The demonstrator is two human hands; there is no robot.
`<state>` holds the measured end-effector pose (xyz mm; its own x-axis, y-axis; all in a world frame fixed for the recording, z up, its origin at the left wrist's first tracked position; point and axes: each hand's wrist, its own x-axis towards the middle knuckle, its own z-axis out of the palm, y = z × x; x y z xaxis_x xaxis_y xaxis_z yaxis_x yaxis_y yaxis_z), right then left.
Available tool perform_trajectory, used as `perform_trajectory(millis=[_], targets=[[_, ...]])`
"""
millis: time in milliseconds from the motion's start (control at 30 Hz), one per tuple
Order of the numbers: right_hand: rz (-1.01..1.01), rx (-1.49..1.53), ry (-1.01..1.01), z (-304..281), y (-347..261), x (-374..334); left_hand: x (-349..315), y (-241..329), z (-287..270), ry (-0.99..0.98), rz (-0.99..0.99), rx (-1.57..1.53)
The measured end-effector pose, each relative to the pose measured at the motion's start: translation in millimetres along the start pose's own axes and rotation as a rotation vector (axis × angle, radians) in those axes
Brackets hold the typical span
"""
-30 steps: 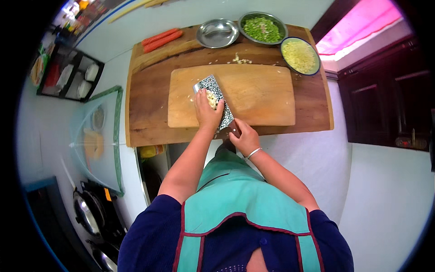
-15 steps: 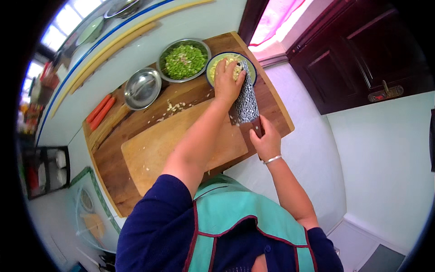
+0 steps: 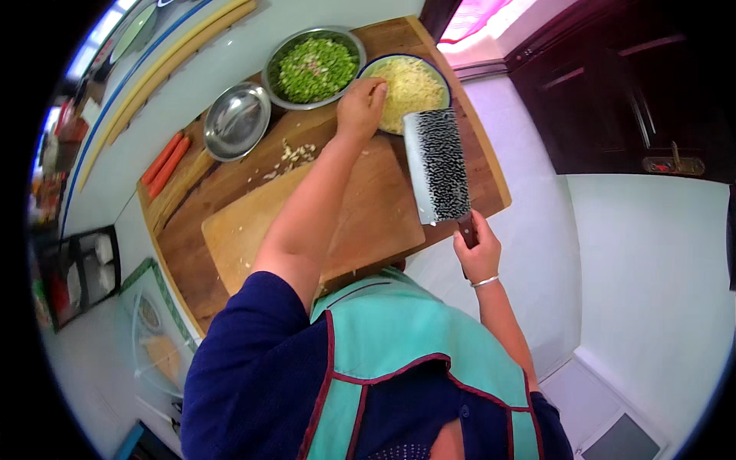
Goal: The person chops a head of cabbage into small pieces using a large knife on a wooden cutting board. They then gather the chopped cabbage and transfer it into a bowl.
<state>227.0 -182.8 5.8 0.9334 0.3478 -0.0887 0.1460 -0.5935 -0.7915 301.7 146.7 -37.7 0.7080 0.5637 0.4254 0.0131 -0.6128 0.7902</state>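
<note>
My right hand (image 3: pixel 479 249) is wrapped round the dark handle of a cleaver (image 3: pixel 443 165). Its broad blade, patterned black and white, is raised near the board's right end, pointing away from me. My left hand (image 3: pixel 360 111) is at the left rim of a blue-edged bowl (image 3: pixel 447 84) filled with pale yellow chopped bits (image 3: pixel 414 88). Its fingers are drawn together; whether anything is between them is hidden. Below both hands lies a wooden cutting board (image 3: pixel 307 222), with a few pale scraps on it.
A steel bowl (image 3: pixel 266 80) of chopped green vegetable (image 3: pixel 314 70) stands beside the yellow one. Farther left are an empty-looking steel bowl (image 3: pixel 238 123) and orange carrots (image 3: pixel 165 165). Pale bits (image 3: pixel 295 153) lie scattered on the wooden table (image 3: pixel 184 268). A dark door (image 3: pixel 629 92) is at right.
My left hand has drawn back from over the yellow bits to the bowl's left rim. The cleaver has moved away from the bowl, to the right and nearer me, with its blade turned more face-up.
</note>
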Motion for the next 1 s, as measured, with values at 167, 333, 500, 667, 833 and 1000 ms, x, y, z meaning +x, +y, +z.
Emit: perform_trajectory(millis=[167,333,500,667,833,1000], targets=[[-0.231,-0.066,-0.184,26,8,3,-58,-11,-70,-0.096,-0.203,0.183],[-0.286,-0.032,-0.294,41,5,-6,-119,-15,-128,0.195,-0.245,0.230],[-0.311,-0.030,-0.336,55,17,-3,-209,-41,-191,0.288,-0.279,0.428],[-0.593,-0.305,-0.285,67,1,13,-241,-51,-225,0.283,-0.401,0.524],[-0.861,-0.349,-0.083,79,-20,8,-223,-45,-230,0.209,-0.462,0.504],[-0.830,-0.099,-0.593,95,-2,-58,-220,-31,-217,0.381,-0.992,-0.675]])
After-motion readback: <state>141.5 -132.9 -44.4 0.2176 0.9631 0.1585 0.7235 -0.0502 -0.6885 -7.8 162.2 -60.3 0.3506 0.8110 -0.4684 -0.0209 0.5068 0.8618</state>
